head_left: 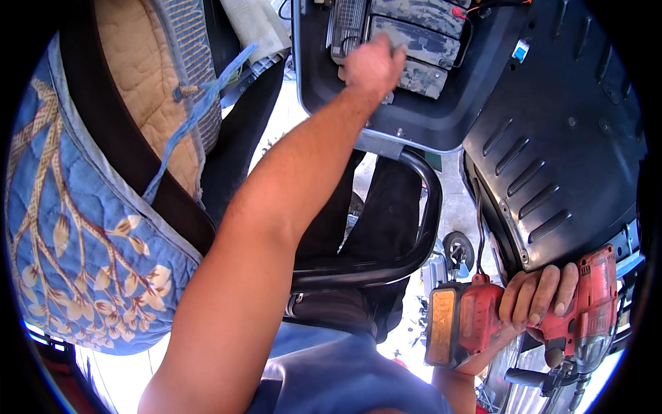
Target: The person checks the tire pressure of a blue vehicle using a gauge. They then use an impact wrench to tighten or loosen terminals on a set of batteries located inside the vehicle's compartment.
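Observation:
My left hand (pixel 374 69), blurred by motion, reaches into a black open compartment (pixel 441 138). Its fingers are over dusty grey battery-like blocks (pixel 427 41), beside a finned metal box (pixel 349 21); whether they hold anything is smeared. Low on the right, my right hand (pixel 538 297) wraps round the handle of a red cordless impact wrench (pixel 596 297). The wrench's battery end, with a yellow-orange face, points left, and its nose hangs downward. A dark cord runs down to the battery end.
A black tubular bar (pixel 431 228) curves below the compartment. To the right stands a black slotted panel (pixel 558 152). A blue quilted cover with a leaf pattern (pixel 103 262) fills the left side, its blue tie strap (pixel 189 127) loose. A small wheel (pixel 457 250) shows beyond the bar.

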Action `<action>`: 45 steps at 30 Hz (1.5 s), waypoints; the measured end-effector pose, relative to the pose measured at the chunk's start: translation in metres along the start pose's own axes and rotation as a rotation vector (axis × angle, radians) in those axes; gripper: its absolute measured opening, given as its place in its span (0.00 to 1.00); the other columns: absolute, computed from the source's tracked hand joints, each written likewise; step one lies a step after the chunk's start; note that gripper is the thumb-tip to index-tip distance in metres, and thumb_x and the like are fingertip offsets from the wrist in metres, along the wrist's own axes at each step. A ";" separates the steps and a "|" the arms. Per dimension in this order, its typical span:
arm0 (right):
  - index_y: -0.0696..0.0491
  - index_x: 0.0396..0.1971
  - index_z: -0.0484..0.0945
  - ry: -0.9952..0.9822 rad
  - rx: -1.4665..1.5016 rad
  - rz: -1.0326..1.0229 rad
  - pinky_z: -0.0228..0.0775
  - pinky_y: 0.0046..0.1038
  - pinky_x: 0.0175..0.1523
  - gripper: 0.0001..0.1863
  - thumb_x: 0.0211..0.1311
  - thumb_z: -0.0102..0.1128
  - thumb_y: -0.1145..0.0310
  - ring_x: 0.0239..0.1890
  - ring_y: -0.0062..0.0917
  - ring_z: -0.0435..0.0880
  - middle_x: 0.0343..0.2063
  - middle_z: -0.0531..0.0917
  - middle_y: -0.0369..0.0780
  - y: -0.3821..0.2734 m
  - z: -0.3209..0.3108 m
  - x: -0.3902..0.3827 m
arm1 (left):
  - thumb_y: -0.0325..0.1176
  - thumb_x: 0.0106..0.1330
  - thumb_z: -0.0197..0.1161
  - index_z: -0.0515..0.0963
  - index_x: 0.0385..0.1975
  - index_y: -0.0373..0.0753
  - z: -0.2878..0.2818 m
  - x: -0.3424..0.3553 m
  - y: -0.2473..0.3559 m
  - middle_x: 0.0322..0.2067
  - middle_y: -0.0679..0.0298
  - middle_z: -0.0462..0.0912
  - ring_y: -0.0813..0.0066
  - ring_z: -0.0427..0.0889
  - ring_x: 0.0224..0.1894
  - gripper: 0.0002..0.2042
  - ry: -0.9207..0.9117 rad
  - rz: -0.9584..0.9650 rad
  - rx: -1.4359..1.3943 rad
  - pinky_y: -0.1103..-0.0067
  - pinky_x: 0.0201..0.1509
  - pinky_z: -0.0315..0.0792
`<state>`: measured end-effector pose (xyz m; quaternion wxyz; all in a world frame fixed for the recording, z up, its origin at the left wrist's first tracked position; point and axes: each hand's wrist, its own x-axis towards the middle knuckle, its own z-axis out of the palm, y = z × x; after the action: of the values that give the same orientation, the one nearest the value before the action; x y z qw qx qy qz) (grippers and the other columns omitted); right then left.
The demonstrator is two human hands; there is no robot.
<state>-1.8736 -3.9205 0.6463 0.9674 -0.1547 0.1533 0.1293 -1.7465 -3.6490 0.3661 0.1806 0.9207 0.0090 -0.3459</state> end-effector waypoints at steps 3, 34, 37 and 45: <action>0.54 0.41 0.67 -0.073 0.005 0.010 0.76 0.37 0.30 0.36 0.37 0.88 0.67 0.28 0.34 0.82 0.33 0.76 0.48 -0.001 -0.008 0.002 | 0.41 0.66 0.59 0.76 0.41 0.38 0.022 -0.006 0.022 0.37 0.50 0.85 0.49 0.85 0.41 0.13 0.089 0.326 -0.107 0.59 0.46 0.80; 0.53 0.40 0.67 0.124 0.068 -0.063 0.73 0.34 0.26 0.35 0.40 0.87 0.62 0.21 0.31 0.78 0.29 0.76 0.45 0.007 0.017 0.003 | 0.25 0.56 0.57 0.48 0.74 0.26 0.039 0.130 0.169 0.62 0.39 0.73 0.50 0.69 0.69 0.42 -0.542 0.481 0.307 0.67 0.71 0.64; 0.53 0.41 0.67 0.118 0.110 -0.065 0.72 0.36 0.27 0.35 0.40 0.87 0.61 0.22 0.32 0.78 0.29 0.76 0.45 0.008 0.013 0.000 | 0.25 0.58 0.53 0.50 0.74 0.31 0.026 0.109 0.160 0.66 0.38 0.68 0.47 0.67 0.70 0.40 -0.422 0.270 -0.132 0.68 0.72 0.63; 0.52 0.39 0.66 0.075 0.074 -0.069 0.74 0.32 0.23 0.33 0.42 0.85 0.62 0.20 0.28 0.79 0.28 0.76 0.43 0.008 0.012 0.006 | 0.29 0.58 0.57 0.80 0.55 0.38 0.000 0.103 0.153 0.50 0.43 0.83 0.49 0.80 0.56 0.22 -0.122 0.074 -0.662 0.66 0.63 0.73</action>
<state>-1.8672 -3.9079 0.6525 0.9699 -0.1290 0.1888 0.0840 -1.6461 -3.8028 0.3501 0.4827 0.7893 0.0766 -0.3718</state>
